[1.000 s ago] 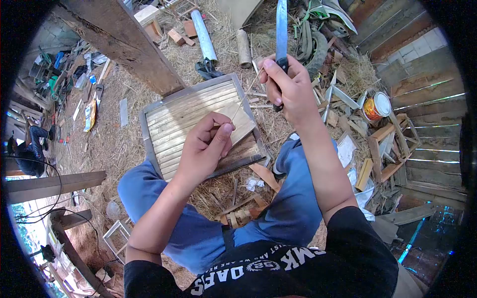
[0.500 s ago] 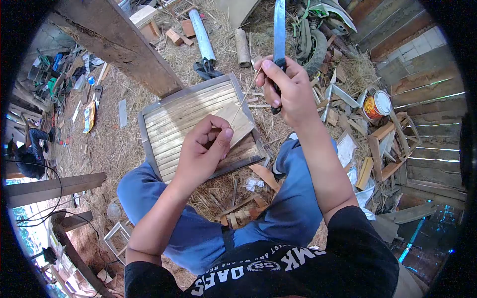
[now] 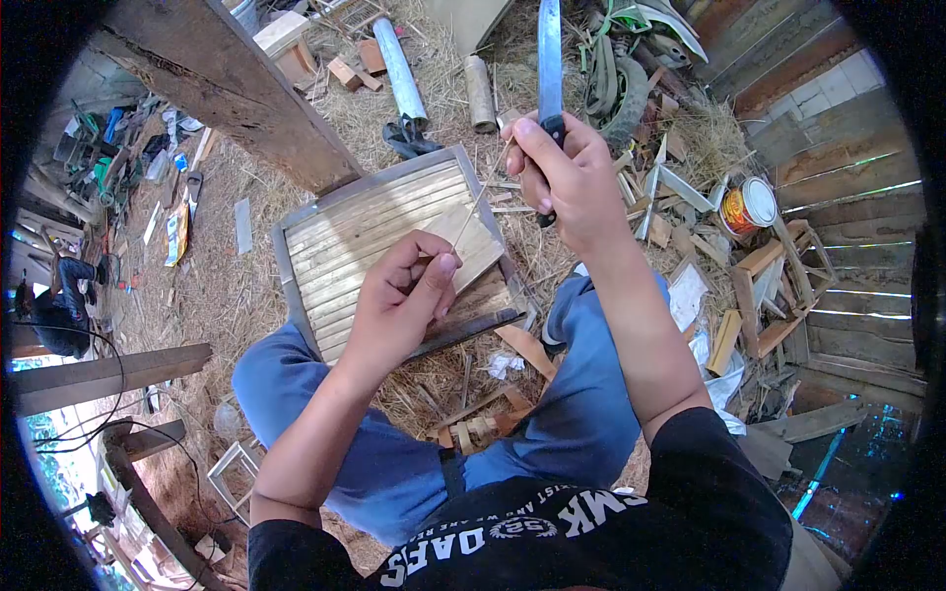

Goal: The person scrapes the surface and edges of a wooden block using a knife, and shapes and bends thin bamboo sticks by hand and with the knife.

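My left hand (image 3: 409, 294) pinches the lower end of a thin wooden strip (image 3: 470, 219) between thumb and fingers, above a framed slatted panel (image 3: 379, 222). My right hand (image 3: 570, 177) is closed round the black handle of a knife (image 3: 551, 69), whose long blade points up and away. The strip's upper end reaches the fingertips of my right hand. A flat wooden board (image 3: 477, 251) lies on the panel, partly behind my left hand. The panel rests before my bent knees.
A thick wooden post (image 3: 236, 98) stands behind the panel. Straw and wood scraps cover the ground. At right are a paint can (image 3: 749, 208) and a small wooden frame (image 3: 767, 325). A person (image 3: 61, 305) is at far left.
My right hand and the knife have shifted slightly left and down. My left hand has moved very slightly left and stays closed on the strip.
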